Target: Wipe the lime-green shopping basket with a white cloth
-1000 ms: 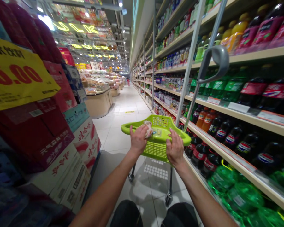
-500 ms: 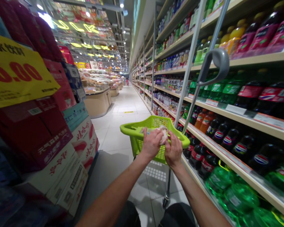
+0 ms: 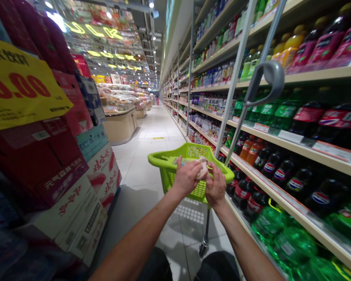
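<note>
In the head view, my left hand (image 3: 187,176) is closed around a small, lumpy, pinkish-white bundle (image 3: 203,167); whether it is wrapped food or crumpled material, I cannot tell. Bent fingers of my right hand (image 3: 215,184) pinch at the bundle's right edge. Both hands are over the near rim of a lime-green shopping cart basket (image 3: 160,158). Inside the basket, behind my left fingers, lies a pale packaged item (image 3: 179,160), mostly hidden. A grey loop handle (image 3: 276,80) on a metal pole rises at the cart's right.
Shelves of soda bottles (image 3: 295,183) run close along the right, with large green bottles (image 3: 292,242) at the bottom. Stacked drink cartons (image 3: 73,210) under a yellow price sign (image 3: 23,84) stand left. A tiled aisle (image 3: 163,121) stretches ahead past food counters (image 3: 119,123).
The bundle sits turned slightly between my hands and shows more of its pinkish side. My right fingers have shifted a little. The cart stays in nearly the same place.
</note>
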`<state>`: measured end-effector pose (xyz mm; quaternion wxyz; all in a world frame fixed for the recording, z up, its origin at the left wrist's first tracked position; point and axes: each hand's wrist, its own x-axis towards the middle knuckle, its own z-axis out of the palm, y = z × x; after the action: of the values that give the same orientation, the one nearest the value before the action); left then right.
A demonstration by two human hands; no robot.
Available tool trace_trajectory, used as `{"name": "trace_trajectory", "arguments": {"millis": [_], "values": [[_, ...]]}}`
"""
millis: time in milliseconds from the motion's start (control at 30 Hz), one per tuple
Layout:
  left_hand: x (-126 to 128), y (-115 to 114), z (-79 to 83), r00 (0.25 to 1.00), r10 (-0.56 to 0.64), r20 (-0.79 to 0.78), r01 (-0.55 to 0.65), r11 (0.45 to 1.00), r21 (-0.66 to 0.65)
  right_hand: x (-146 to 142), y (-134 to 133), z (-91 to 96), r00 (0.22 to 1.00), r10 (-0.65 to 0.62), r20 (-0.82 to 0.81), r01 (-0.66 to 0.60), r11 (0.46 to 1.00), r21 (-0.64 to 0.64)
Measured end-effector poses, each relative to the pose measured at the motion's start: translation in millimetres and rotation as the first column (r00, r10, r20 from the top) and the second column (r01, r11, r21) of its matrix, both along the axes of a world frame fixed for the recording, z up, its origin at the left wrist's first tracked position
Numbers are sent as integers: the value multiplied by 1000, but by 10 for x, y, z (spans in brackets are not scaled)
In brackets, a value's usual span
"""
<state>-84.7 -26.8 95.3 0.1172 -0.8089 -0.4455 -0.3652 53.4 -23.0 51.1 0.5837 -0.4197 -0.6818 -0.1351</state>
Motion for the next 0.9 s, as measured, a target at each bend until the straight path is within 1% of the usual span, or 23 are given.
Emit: {"name": "trace_trajectory", "arguments": {"millis": [33,67,133,167,200,233,333,400,433,467,567,600,633,700,767,800,833,900], "values": [[-70,16,12,999,44,23,-44,999,-14,17,1,0,1000,13,-4,-13,1000,-11],[-164,41,27,991,117,58,-115,993,-34,32,3,0,1000,23,-6,-23,1000,-19],[-335,93,61,957,267,116,-260,963,-75,45,6,3,1000,24,-10,-24,999,-21],[-373,110,76,942,310,128,-300,950,-86,43,9,6,1000,15,-13,-15,1000,-20],[-364,115,87,940,317,128,-308,947,-88,37,13,9,1000,2,-17,-3,1000,-17],[-309,110,93,950,290,117,-282,956,-84,32,19,11,1000,-10,-23,9,1000,-15],[-7,65,95,992,113,51,-109,992,-63,40,39,12,999,-21,-37,21,1000,-20],[112,60,98,999,35,14,-34,997,-65,75,53,10,999,-11,-35,10,1000,-27],[109,72,104,999,32,8,-31,997,-75,97,59,11,999,-1,-33,0,999,-33],[71,95,111,998,58,18,-56,994,-90,117,65,15,999,8,-31,-9,999,-40],[-94,175,142,973,215,80,-201,967,-154,140,82,56,1000,4,-28,-6,997,-79],[-104,191,149,969,235,82,-219,961,-167,134,87,78,999,-14,-32,10,995,-96],[-76,197,153,974,217,69,-203,965,-168,125,92,102,999,-33,-39,28,993,-114],[69,182,147,996,92,8,-90,985,-146,110,99,147,996,-59,-67,48,988,-145],[217,162,136,999,-20,-39,15,993,-116,113,102,174,994,-37,-100,21,987,-162],[245,160,132,999,-33,-41,28,994,-106,122,102,179,994,-9,-113,-10,986,-165],[230,168,131,1000,-12,-28,9,995,-103,133,100,178,992,26,-122,-46,985,-165],[88,208,136,994,107,29,-102,987,-123,148,98,163,988,86,-126,-105,982,-159]]}}
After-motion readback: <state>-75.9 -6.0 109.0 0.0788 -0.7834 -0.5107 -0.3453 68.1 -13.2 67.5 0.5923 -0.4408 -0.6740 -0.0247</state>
